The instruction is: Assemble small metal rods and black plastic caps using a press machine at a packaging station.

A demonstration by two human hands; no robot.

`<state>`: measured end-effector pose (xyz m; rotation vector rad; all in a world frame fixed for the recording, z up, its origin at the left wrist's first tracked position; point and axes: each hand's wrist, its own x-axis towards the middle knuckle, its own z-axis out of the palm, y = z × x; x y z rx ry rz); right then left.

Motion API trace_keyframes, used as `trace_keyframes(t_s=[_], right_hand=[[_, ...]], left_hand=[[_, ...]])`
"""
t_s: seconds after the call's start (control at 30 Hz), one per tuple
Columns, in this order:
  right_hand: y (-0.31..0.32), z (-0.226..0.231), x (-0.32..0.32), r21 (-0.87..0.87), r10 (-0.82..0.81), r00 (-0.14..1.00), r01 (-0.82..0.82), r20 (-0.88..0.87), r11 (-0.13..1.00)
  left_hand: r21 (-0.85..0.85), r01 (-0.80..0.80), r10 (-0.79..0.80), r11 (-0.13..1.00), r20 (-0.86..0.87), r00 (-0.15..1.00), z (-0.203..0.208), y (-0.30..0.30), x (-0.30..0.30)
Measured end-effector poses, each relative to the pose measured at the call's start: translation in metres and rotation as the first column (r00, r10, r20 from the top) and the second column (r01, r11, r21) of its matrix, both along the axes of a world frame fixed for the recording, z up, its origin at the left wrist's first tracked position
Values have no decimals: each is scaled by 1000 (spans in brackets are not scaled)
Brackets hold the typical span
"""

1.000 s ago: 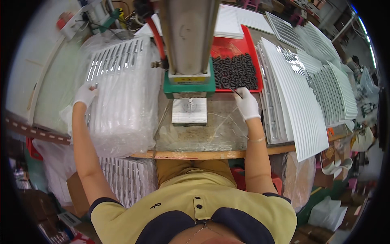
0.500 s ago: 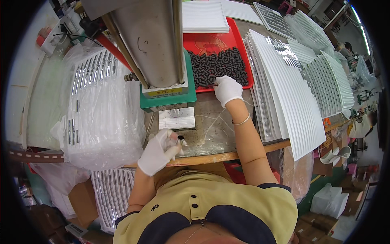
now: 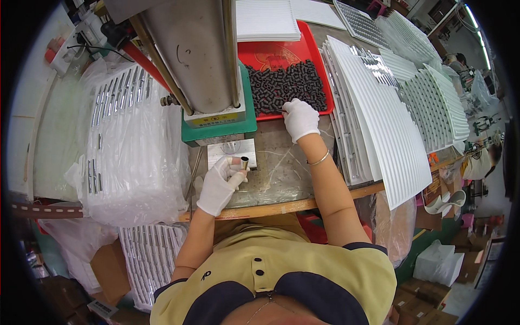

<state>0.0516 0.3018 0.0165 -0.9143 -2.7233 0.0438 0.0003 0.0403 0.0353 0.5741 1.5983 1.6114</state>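
far left: wrapped stack of ribbed white trays [image 3: 138, 168], film loose and slick-looking, rows of shiny tubes [image 3: 118, 96] lying in the upper grooves. its right side stands near the press, so a sleeve or fingertip could catch the film there.

centre-left: gloved left hand [image 3: 216, 187] in front of the metal block [image 3: 218, 150], thumb and fingers closed round a short chrome tube [image 3: 245, 164], dark mouth up, roughly upright. the tube is probably light, stiff and smooth—likely to slide or roll in fabric. best hold: pinch low on the wall, rim left free; the polish may scratch. whether hand or tube touches the block, cannot tell.

above: green press head [image 3: 219, 133], square edges close over the block; headroom looks tight.

centre-right: gloved right hand [image 3: 301, 120] at the near rim of the red tray [image 3: 310, 50], fingers drawn narrow; cannot tell what they hold. black sleeves [image 3: 287, 84] heaped beyond—look light, perhaps rubbery.

room: bench strip between block and tray; wooden front edge [image 3: 292, 206] bounds it below, leaning ribbed sheets [image 3: 382, 127] at right.
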Motion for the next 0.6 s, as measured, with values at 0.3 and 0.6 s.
trace_keyframes(t_s=[0.3, 0.6], right_hand=[[-43, 66, 44, -381, 153, 893, -329, -424, 864], [-67, 105, 59, -149, 420, 890, -446, -179, 882]], left_hand=[[-23, -212, 148, 977, -640, 754, 7, 22, -12], [34, -137, 106, 990, -823, 558, 4, 32, -3]])
